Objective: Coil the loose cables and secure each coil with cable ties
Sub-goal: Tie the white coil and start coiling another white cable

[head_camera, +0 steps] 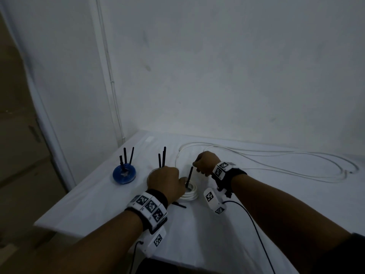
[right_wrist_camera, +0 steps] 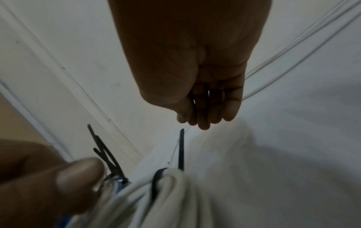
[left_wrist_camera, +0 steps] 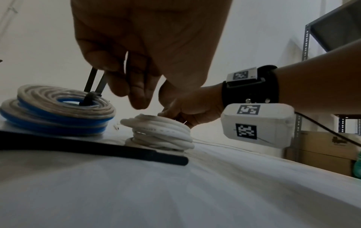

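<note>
A small white cable coil [head_camera: 190, 193] lies on the white table [head_camera: 98, 198], also seen in the left wrist view [left_wrist_camera: 162, 132]. A black cable tie [head_camera: 190, 176] loops round the white coil [right_wrist_camera: 175, 192] and stands upright [right_wrist_camera: 181, 148]. My left hand [head_camera: 166, 182] grips the coil at the tie's base, its thumb [right_wrist_camera: 78, 174] beside the loop. My right hand [head_camera: 205, 163] hovers with fingers [right_wrist_camera: 207, 111] curled just above the tie's tip, a small gap showing in the right wrist view. A long loose white cable [head_camera: 276, 161] sprawls to the right.
A blue coil [head_camera: 124, 174] with upright ties stands at the left. A clear-and-blue coil [left_wrist_camera: 58, 106] with two ties [head_camera: 162, 158] sits behind my left hand. A spare black tie [left_wrist_camera: 97, 148] lies on the table near the front. The wall [head_camera: 217, 76] rises close behind.
</note>
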